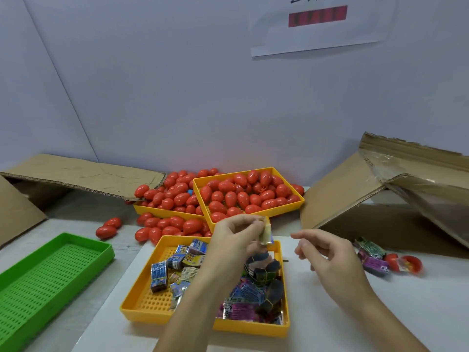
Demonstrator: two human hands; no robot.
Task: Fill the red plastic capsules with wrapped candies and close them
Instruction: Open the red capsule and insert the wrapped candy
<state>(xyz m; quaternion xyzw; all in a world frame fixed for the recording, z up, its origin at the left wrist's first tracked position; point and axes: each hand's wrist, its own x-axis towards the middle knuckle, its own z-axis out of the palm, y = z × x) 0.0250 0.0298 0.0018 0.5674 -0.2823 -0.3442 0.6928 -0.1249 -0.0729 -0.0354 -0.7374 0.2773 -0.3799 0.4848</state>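
A yellow tray (142, 298) in front of me holds several wrapped candies (159, 274) in blue, purple and dark wrappers. My left hand (234, 236) hovers above its far edge and pinches a pale wrapped candy (266, 232) between thumb and fingers. My right hand (327, 252) floats just to the right, fingers apart and empty. An opened red capsule (406, 262) with candy inside lies on the table at the right, next to purple and green candies (373, 262). Many closed red capsules (243, 196) fill two yellow trays (286, 210) at the back.
An empty green perforated tray (48, 273) lies at the left. Loose red capsules (107, 228) are scattered between the trays. Cardboard boxes stand at the left (76, 174) and the right (380, 199). A white wall with a paper sheet (317, 34) closes the back.
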